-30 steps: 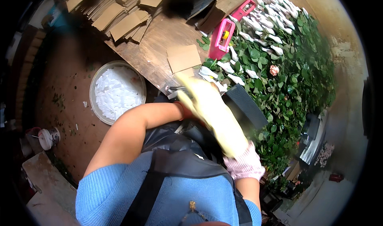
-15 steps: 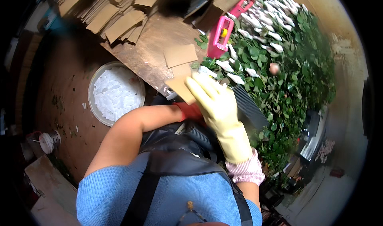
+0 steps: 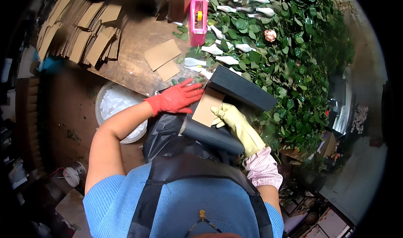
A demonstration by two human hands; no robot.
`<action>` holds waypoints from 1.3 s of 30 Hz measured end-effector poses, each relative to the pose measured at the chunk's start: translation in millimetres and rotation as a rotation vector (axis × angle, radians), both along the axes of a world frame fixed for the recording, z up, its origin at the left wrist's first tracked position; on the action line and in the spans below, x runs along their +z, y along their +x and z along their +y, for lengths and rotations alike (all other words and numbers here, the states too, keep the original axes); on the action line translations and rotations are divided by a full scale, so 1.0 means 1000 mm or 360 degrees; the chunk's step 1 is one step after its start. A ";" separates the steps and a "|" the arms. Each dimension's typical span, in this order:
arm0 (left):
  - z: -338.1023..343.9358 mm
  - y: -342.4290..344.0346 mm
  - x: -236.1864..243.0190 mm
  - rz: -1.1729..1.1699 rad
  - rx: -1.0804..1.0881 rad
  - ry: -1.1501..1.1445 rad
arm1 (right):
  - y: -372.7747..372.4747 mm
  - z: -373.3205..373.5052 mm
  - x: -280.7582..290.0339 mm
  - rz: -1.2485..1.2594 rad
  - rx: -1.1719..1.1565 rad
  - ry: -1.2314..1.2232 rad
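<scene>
Head view: the fingers of the right hand [image 3: 234, 121], in yellow glove, seem to pinch the cardboard piece [image 3: 208, 105] at its right edge. The left hand [image 3: 174, 98], in red glove, is spread and grasps nothing, its fingertips near the left edge; whether they touch, I cannot tell. To do this well, I would pinch lightly so that the cardboard does not bend, and let the left fingers steady the opposite edge. The piece is between the far ribbed block [image 3: 245, 89] and the near ribbed block [image 3: 214, 138], its near end over the latter. Its long axis runs from far right to near left, slantwise. Farther left, two loose cards [image 3: 163, 54] lie on the surface [image 3: 130, 55].
</scene>
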State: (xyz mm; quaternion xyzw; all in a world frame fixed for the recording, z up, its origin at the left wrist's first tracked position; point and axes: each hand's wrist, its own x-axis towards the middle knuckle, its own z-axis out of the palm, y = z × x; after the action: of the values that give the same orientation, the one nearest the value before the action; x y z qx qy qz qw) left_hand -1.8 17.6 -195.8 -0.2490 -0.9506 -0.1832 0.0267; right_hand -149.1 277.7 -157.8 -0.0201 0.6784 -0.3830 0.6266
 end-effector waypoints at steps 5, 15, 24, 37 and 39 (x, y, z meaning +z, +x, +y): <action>-0.007 -0.003 0.023 -0.0078 0.0082 0.0199 | 0.012 -0.001 -0.039 0.0159 0.0021 0.0056; 0.054 -0.037 0.000 -0.0483 0.0079 0.0462 | 0.017 -0.014 0.026 0.0423 0.0347 0.0417; 0.075 -0.041 0.033 -0.0837 0.0213 -0.0037 | 0.025 0.110 0.048 0.0334 -0.0869 -0.0694; 0.070 -0.034 0.015 -0.0610 0.0141 0.0076 | -0.160 0.163 -0.008 0.1178 -0.1257 0.0259; 0.069 -0.033 0.015 -0.0576 0.0128 0.0119 | -0.193 0.146 -0.014 0.1134 -0.1124 0.0554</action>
State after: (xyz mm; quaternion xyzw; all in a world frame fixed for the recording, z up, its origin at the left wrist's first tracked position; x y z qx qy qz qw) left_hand -34.9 86.8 -180.9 -0.1726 -0.9417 -0.2590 -0.1281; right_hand -342.4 423.3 -171.3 0.1851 0.8682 -0.4219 0.1843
